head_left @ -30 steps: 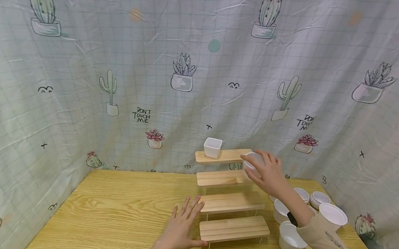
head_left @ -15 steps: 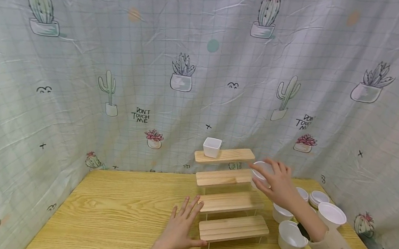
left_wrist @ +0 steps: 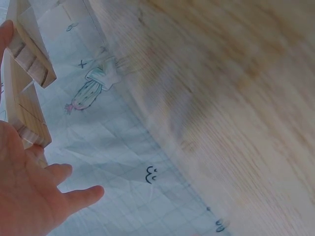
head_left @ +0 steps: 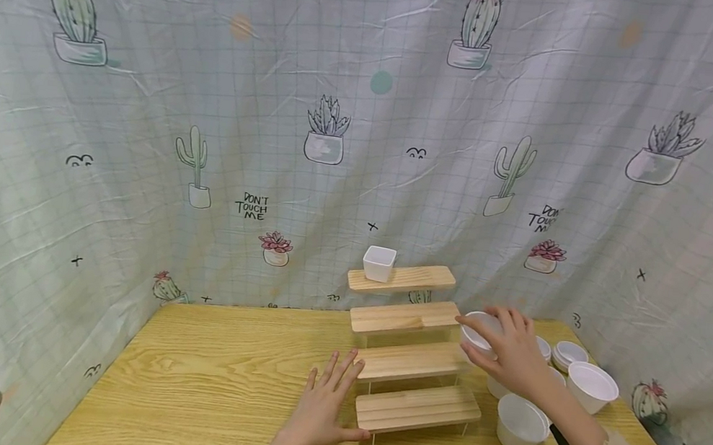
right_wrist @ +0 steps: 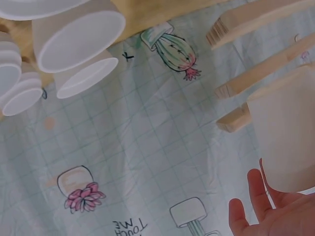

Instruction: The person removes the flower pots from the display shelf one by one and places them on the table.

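Observation:
My right hand [head_left: 515, 355] grips a round white plastic pot [head_left: 481, 324] near its rim, just off the right side of a stepped wooden stand [head_left: 414, 360]. The right wrist view has this pot [right_wrist: 285, 137] at its right edge, with fingers around it. A small square white pot [head_left: 379, 264] sits on the left of the top step. My left hand [head_left: 320, 409] lies at the stand's left side, its fingers spread and fairly straight. Thumb and fingertips touch the ends of the lower steps. Part of that hand [left_wrist: 29, 196] appears beside the step ends in the left wrist view.
Several more white pots stand on the table to the right, among them a near one [head_left: 522, 425], a wide one [head_left: 592, 387] and a small one [head_left: 571, 352]. A cactus-print curtain [head_left: 346, 200] hangs behind the yellowish wooden table [head_left: 217, 367].
My right hand has carried the round white pot away from the top step, to the right and down. The left hand has stayed in place at the stand.

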`<state>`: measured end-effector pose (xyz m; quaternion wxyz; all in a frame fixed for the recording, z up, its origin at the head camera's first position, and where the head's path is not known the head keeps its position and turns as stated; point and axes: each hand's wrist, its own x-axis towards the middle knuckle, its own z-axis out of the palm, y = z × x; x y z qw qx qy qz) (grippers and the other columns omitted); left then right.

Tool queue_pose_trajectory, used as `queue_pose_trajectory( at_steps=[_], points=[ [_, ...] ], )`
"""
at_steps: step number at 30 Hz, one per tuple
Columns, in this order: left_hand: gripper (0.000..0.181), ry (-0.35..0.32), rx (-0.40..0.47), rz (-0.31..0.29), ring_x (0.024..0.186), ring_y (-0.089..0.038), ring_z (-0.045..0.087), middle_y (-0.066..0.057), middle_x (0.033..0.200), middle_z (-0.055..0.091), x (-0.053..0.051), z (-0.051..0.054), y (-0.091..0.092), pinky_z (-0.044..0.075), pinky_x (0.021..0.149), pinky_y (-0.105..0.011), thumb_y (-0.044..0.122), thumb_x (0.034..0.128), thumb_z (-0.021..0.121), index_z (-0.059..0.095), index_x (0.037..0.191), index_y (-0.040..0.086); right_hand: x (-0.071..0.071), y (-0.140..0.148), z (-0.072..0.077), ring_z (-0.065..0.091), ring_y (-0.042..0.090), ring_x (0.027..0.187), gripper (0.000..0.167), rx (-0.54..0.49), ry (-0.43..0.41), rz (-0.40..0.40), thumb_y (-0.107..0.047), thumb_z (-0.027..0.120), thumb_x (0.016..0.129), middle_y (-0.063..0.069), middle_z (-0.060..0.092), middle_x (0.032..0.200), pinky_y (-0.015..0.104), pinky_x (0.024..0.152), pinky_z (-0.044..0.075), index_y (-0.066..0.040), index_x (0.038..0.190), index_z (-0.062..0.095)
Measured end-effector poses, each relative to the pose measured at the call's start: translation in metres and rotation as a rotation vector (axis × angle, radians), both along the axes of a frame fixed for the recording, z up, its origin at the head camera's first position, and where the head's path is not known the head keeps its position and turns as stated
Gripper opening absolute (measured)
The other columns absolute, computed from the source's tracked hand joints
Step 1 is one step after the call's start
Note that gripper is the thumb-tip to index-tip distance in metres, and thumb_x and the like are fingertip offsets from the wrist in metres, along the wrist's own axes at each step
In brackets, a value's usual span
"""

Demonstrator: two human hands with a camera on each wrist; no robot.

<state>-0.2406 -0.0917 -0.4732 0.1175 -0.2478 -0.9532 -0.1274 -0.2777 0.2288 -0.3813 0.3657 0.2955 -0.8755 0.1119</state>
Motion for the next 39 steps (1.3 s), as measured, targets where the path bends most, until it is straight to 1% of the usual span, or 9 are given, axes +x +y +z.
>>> queue_pose_trajectory(
  at_steps=[6, 11, 14, 18, 22, 26, 32, 39],
  points=[
    [0.106, 0.008, 0.0, 0.001, 0.137, -0.033, 0.015, 0.001, 0.152, 0.008, 0.0, 0.0, -0.001, 0.025, 0.1, -0.063, 0.068, 0.0611, 0.063, 0.014, 0.144, 0.022, 0.005, 0.006, -0.005, 0.045, 0.026, 0.092, 0.04, 0.005, 0.011, 0.014, -0.03, 0.07, 0.073, 0.011, 0.052, 0.104, 0.048, 0.075, 0.032, -0.031, 0.112, 0.059],
    [0.106, 0.009, 0.004, -0.002, 0.137, -0.034, 0.015, -0.001, 0.152, 0.01, 0.0, 0.0, -0.001, 0.025, 0.099, -0.064, 0.067, 0.0614, 0.063, 0.014, 0.144, 0.022, 0.01, 0.01, -0.007, 0.045, 0.028, 0.095, 0.041, -0.014, -0.001, 0.024, -0.028, 0.07, 0.073, 0.014, 0.052, 0.107, 0.051, 0.075, 0.033, -0.03, 0.112, 0.06],
    [0.106, 0.008, 0.004, 0.001, 0.137, -0.034, 0.015, 0.0, 0.152, 0.008, 0.001, 0.0, -0.001, 0.025, 0.1, -0.063, 0.067, 0.0613, 0.063, 0.015, 0.144, 0.021, 0.014, 0.013, -0.009, 0.046, 0.03, 0.095, 0.041, -0.014, 0.003, 0.017, -0.028, 0.071, 0.071, 0.015, 0.053, 0.109, 0.051, 0.073, 0.034, -0.03, 0.111, 0.06],
    [0.106, 0.001, 0.002, 0.003, 0.137, -0.033, 0.015, 0.002, 0.152, 0.007, 0.001, 0.0, -0.001, 0.025, 0.1, -0.063, 0.067, 0.061, 0.063, 0.015, 0.144, 0.022, 0.018, 0.02, -0.014, 0.048, 0.031, 0.092, 0.043, -0.004, 0.015, -0.002, -0.026, 0.073, 0.069, 0.012, 0.055, 0.108, 0.05, 0.07, 0.035, -0.03, 0.11, 0.061],
    [0.106, 0.002, 0.004, -0.002, 0.137, -0.034, 0.015, 0.0, 0.152, 0.009, 0.001, 0.0, -0.001, 0.025, 0.1, -0.064, 0.067, 0.0611, 0.063, 0.015, 0.144, 0.022, 0.022, 0.028, -0.02, 0.047, 0.029, 0.093, 0.046, 0.007, 0.014, -0.007, -0.025, 0.073, 0.068, 0.01, 0.056, 0.108, 0.043, 0.068, 0.033, -0.032, 0.111, 0.06],
    [0.106, -0.001, 0.004, -0.008, 0.136, -0.035, 0.016, -0.003, 0.151, 0.011, 0.001, -0.001, -0.002, 0.025, 0.099, -0.064, 0.067, 0.0615, 0.063, 0.014, 0.144, 0.021, 0.025, 0.036, -0.025, 0.045, 0.025, 0.093, 0.046, 0.015, 0.012, 0.003, -0.028, 0.073, 0.069, 0.009, 0.055, 0.108, 0.035, 0.065, 0.028, -0.034, 0.113, 0.059],
    [0.106, -0.003, 0.006, -0.016, 0.136, -0.036, 0.016, -0.004, 0.151, 0.011, 0.001, -0.001, -0.002, 0.025, 0.099, -0.065, 0.066, 0.062, 0.062, 0.015, 0.144, 0.02, 0.03, 0.046, -0.032, 0.045, 0.026, 0.092, 0.044, -0.001, 0.019, -0.004, -0.029, 0.072, 0.069, 0.008, 0.053, 0.107, 0.039, 0.065, 0.031, -0.031, 0.111, 0.06],
    [0.105, -0.004, 0.012, -0.014, 0.137, -0.035, 0.015, -0.002, 0.152, 0.01, 0.001, -0.001, -0.001, 0.025, 0.099, -0.065, 0.067, 0.0619, 0.062, 0.015, 0.144, 0.02, 0.038, 0.057, -0.039, 0.044, 0.029, 0.092, 0.05, -0.001, -0.036, -0.061, -0.023, 0.076, 0.063, 0.008, 0.053, 0.109, 0.045, 0.067, 0.032, -0.029, 0.11, 0.06]
  ],
)
